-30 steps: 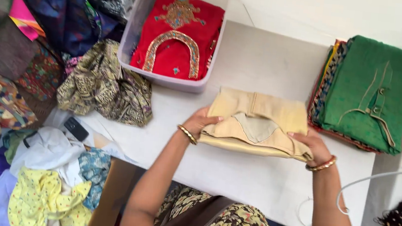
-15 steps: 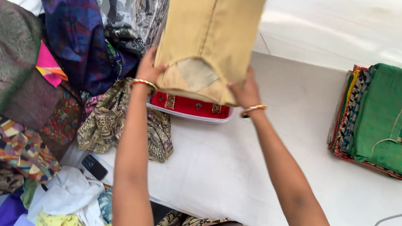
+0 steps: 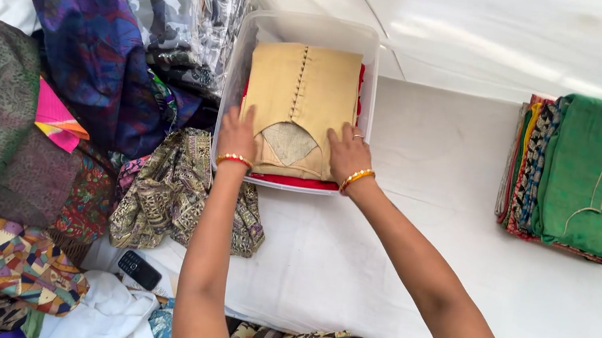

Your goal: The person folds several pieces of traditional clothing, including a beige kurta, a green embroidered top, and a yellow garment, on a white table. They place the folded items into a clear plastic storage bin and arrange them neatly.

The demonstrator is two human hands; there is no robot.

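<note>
A folded beige blouse (image 3: 300, 94) lies in a clear plastic tub (image 3: 372, 57), on top of a red garment (image 3: 292, 181) whose edge shows at the near side. My left hand (image 3: 237, 134) rests flat on the blouse's near left corner. My right hand (image 3: 346, 154) presses on its near right corner. Both wrists carry orange bangles. Neither hand grips the cloth; the fingers lie spread on it.
A stack of folded garments with a green one on top (image 3: 598, 178) sits at the right of the white table (image 3: 396, 253). A heap of loose patterned clothes (image 3: 87, 79) fills the left side. A small black phone (image 3: 139, 270) lies near the front left.
The beige blouse was lifted from the table in both hands, carried over the tub and laid flat inside it on the red garment. Both hands now rest on top of it.
</note>
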